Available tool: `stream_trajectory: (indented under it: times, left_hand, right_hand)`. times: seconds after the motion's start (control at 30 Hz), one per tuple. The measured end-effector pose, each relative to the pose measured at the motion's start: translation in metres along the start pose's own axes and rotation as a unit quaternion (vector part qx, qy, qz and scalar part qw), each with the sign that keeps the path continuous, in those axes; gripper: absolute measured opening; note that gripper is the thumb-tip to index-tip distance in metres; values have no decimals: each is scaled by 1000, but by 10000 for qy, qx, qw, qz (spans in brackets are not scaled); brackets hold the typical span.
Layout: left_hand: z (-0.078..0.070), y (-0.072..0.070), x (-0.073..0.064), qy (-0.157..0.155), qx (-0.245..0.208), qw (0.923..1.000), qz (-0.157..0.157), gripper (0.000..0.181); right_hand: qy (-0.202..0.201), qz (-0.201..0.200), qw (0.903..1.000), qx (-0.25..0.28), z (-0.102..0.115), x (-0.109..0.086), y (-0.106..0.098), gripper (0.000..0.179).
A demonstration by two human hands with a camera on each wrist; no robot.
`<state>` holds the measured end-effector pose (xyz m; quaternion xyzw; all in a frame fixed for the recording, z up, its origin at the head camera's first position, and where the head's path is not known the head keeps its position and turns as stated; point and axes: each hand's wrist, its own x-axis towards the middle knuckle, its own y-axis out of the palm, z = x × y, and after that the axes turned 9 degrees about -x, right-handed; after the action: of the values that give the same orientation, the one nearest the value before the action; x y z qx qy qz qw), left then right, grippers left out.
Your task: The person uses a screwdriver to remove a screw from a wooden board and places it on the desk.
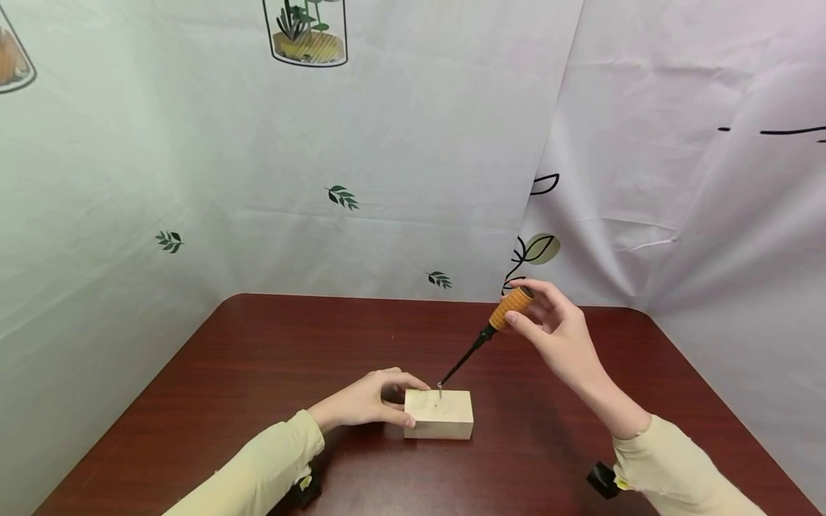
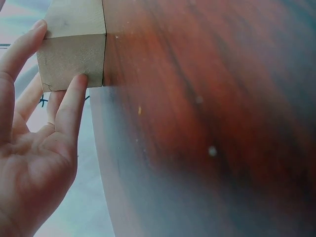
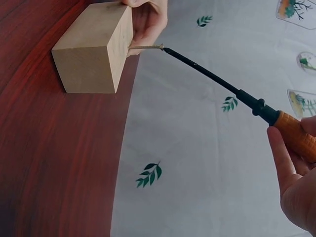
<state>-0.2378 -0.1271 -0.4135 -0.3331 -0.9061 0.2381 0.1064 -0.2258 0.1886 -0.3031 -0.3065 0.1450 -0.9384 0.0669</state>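
White leaf-printed cloth [image 1: 413,143] borders the table [image 1: 271,351]; left hand [image 1: 366,398] grips block [image 1: 439,430], right hand [image 1: 568,340] screwdriver [image 1: 486,334].

A dark reddish-brown wood-grained table [image 1: 303,326] with rounded far edges stood before pale, creased fabric walls [image 1: 419,136]. Small dark-green printed leaf sprigs [image 1: 342,197] dotted the far side, below a black-outlined plant-jar print [image 1: 310,47]; a cropped orange-filled outline [image 1: 9,59] at left was perhaps another jar. Pinkish light [image 1: 781,64] tinted the right.
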Motion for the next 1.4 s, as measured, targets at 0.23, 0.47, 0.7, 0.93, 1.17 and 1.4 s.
stream_trajectory:
  times: [0.23, 0.47, 0.7, 0.93, 1.17, 1.4]
  left_hand:
    - [1, 1, 1, -4, -39, 10000, 19, 49]
    - [-1, 1, 0, 25, -169, 9998, 36, 49]
    - [0, 0, 0, 18, -71, 10000, 38, 49]
    - [1, -1, 0, 35, 25, 10000, 44, 49]
    - [1, 0, 0, 8, 56, 10000, 2, 50]
    - [2, 0, 1, 42, 34, 10000, -40, 50]
  right_hand:
    - [88, 32, 10000, 16, -2, -2, 3, 46]
    - [122, 37, 9999, 47, -4, -3, 4, 43]
    - [126, 57, 9999, 3, -6, -3, 5, 42]
    - [105, 93, 9999, -67, -5, -3, 5, 42]
    - [108, 120, 9997, -172, -5, -3, 5, 43]
    - [84, 113, 9995, -271, -4, -3, 4, 46]
